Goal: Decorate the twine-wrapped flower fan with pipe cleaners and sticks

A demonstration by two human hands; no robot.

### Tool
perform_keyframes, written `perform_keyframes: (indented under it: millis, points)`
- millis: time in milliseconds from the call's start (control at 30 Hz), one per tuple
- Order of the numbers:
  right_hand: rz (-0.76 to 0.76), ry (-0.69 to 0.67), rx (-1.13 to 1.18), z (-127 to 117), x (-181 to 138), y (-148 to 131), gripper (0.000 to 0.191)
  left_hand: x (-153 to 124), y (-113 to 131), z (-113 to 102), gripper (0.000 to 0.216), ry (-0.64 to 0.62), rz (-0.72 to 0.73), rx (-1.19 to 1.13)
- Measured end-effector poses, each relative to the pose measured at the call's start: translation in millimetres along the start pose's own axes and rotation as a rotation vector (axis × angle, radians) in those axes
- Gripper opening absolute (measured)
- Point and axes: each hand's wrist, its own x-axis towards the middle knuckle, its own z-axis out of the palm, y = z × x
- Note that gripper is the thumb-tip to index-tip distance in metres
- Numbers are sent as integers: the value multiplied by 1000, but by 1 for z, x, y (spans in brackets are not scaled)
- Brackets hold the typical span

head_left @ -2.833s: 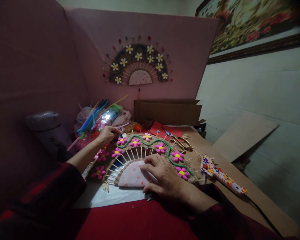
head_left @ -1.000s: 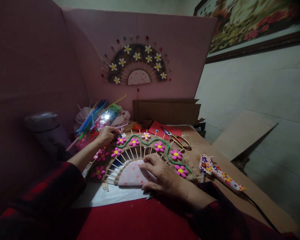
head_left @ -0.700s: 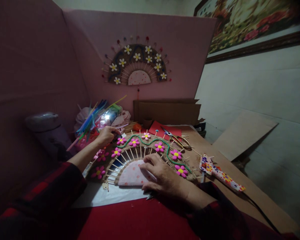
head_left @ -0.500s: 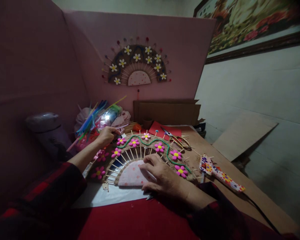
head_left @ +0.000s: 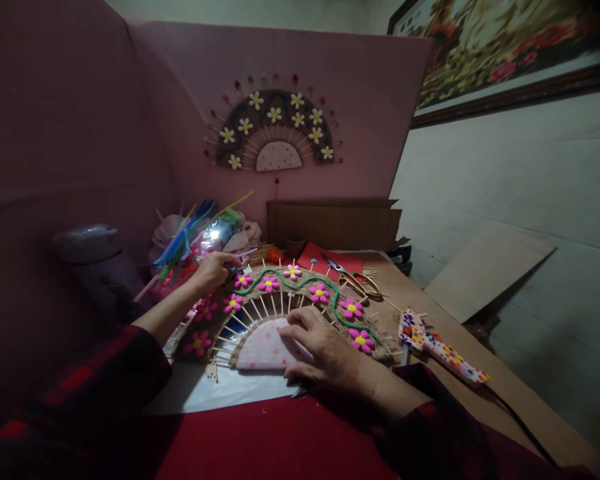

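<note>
A half-round fan (head_left: 275,287) of wooden sticks and twine lies on the table. It carries pink clay flowers with yellow centres and a wavy green strand. My left hand (head_left: 214,272) is at the fan's upper left rim, fingertips pinched together by the stick ends; what they hold is too small to make out. Across the spotted pink half-circle (head_left: 263,347) at the fan's base rests my right hand (head_left: 325,350), thumb and fingers apart. A pointed metal tip (head_left: 299,392) shows beneath its thumb side, the rest hidden.
Gold-handled scissors (head_left: 353,277) lie on red paper (head_left: 330,257) behind the fan. To the right is a flower-patterned glue gun (head_left: 443,347) with a black cord. A bundle of coloured pipe cleaners (head_left: 185,233) stands back left. A similar fan (head_left: 275,127) hangs on the pink panel.
My left fingertips have shifted slightly at the fan's rim, and the small pale thing under them no longer shows. My right hand stays in place.
</note>
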Motion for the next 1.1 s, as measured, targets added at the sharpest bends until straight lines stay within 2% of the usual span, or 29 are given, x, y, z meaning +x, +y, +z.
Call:
perform_keyframes:
  millis: [100,233,400,667,1100]
  points:
    - [7,-7,-5,-2,0,-2,51,0,0,-3,39,40,-6,30]
    - [13,-9,-9,-3,1,-4,51,1,-5,-1,29,78,-46,38]
    - [10,-3,-21,-3,1,-4,52,-1,-8,4,22,65,-131,-39]
    - [18,-17,-21,-4,1,-5,50,-5,4,6,18,15,-230,-227]
    - [13,-10,-20,-3,0,-2,53,0,2,9,19,78,-251,-338]
